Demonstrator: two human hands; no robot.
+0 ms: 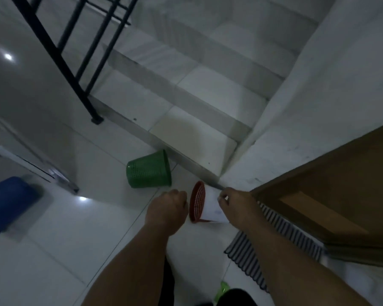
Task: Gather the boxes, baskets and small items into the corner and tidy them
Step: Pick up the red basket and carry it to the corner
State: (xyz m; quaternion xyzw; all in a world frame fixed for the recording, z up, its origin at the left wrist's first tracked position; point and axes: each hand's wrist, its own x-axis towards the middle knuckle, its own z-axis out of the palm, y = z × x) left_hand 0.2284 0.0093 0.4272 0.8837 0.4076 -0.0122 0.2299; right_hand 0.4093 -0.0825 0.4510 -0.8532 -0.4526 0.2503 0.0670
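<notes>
A green perforated basket [148, 172] lies on its side on the white floor by the bottom stair. Just right of it, in the corner by the wall, a small red basket [196, 202] stands on edge. A white sheet or box [211, 206] rests against the red basket, and my right hand [234, 205] pinches its upper right part. My left hand [167, 208] hovers just left of the red basket with fingers curled closed; it looks to hold nothing.
White stairs [197, 89] rise ahead, with a black railing [75, 51] at left. A brown wooden door [341, 191] stands open at right above a striped mat [276, 246]. A blue bin [7, 204] sits at the far left. A green item [222, 290] lies near my feet.
</notes>
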